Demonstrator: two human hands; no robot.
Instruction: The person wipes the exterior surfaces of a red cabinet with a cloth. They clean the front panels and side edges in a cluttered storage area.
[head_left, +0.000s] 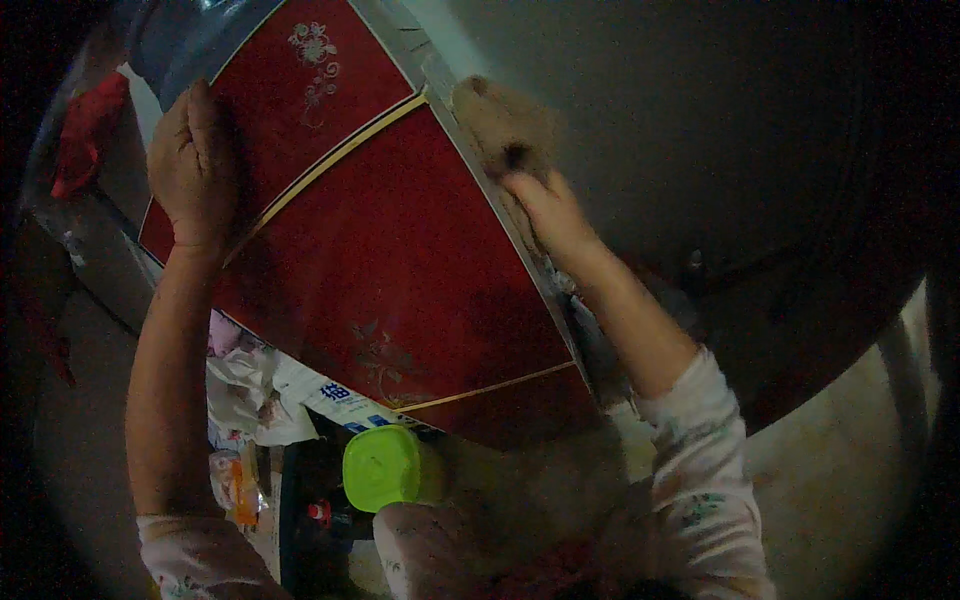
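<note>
A glossy red panelled front (390, 255), probably that of a refrigerator, spans the middle of the view. It has gold trim strips and pale floral prints. My left hand (193, 169) lies against its left edge, and its fingertips are hard to make out. At the right edge, my right hand (551, 214) grips a tan cloth (506, 124), blurred, against the pale narrow side of the red front. A dark spot or gap shows in the cloth just above my thumb.
A lime-green plastic lid or container (382, 469) is below the red front. Crumpled white plastic (259, 390) and an orange packet (244, 491) lie at lower left. A red cloth-like item (90, 135) hangs at far left. A large dark surface (712, 150) fills the right.
</note>
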